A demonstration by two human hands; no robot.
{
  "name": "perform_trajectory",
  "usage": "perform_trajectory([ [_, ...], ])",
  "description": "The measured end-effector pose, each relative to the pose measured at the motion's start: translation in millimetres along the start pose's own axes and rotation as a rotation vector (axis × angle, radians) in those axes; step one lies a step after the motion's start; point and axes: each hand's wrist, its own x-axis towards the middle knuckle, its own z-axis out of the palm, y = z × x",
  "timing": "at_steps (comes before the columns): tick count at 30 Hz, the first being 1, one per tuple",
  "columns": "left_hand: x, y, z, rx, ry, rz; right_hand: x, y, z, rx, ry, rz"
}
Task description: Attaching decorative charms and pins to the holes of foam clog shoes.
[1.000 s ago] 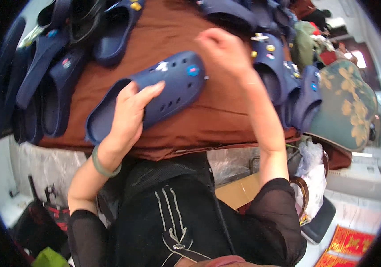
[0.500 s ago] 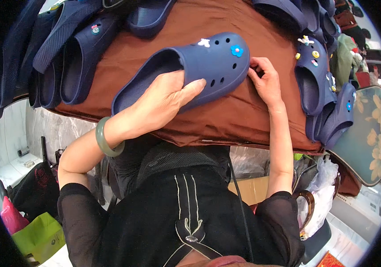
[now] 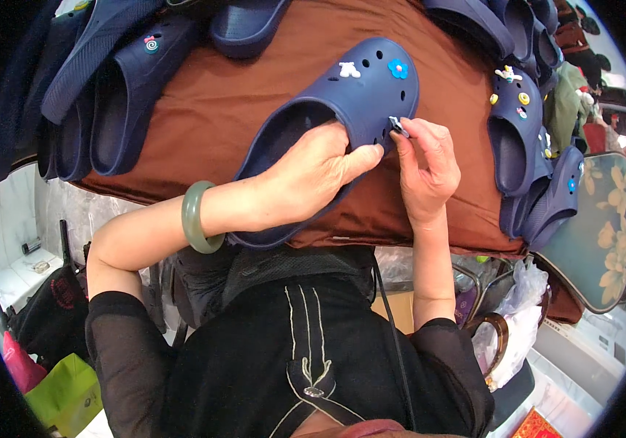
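Note:
A navy blue clog (image 3: 371, 84) is tilted over the brown cloth in front of me. My left hand (image 3: 313, 171) grips it at the opening, fingers inside under the upper and thumb on the outside. On its upper sit a white charm (image 3: 349, 70) and a blue flower charm (image 3: 398, 68), among several round holes. My right hand (image 3: 428, 164) pinches a small pale shoe charm (image 3: 397, 125) between thumb and fingertips, close to the holes at the clog's right side. Whether the charm touches the clog I cannot tell.
Several navy clogs (image 3: 138, 102) stand along the left of the brown cloth (image 3: 218, 124). More lie at the far side and on the right, including a clog with charms (image 3: 515, 131). A chair with a flowered back (image 3: 590, 226) stands at the right.
The clog has turned more upright and come nearer my right hand. My right hand has moved from the toe down to the side holes, a small charm now showing in its fingertips.

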Motion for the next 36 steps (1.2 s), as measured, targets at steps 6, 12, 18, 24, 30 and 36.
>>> perform_trajectory([
  [6, -3, 18, -1, 0.116, -0.06, -0.116, -1, -8, -3, -0.078, -0.033, -0.157],
  [12, 1, 11, -2, 0.15, -0.172, -0.239, -11, -16, -11, -0.085, -0.183, -0.068],
  [18, -3, -2, 5, 0.149, -0.049, -0.052, -9, -19, -14, -0.081, -0.273, -0.069],
  [24, -2, -11, 0, 0.193, -0.043, 0.079, -20, -19, 0, -0.062, -0.218, -0.04],
  [30, -22, 13, -11, 0.386, -0.043, -0.037, -34, -17, -3, 0.1, -0.129, 0.155],
  [36, -88, -8, -27, 0.896, 0.419, 0.375, -45, -12, 0, 0.163, -0.106, 0.37],
])
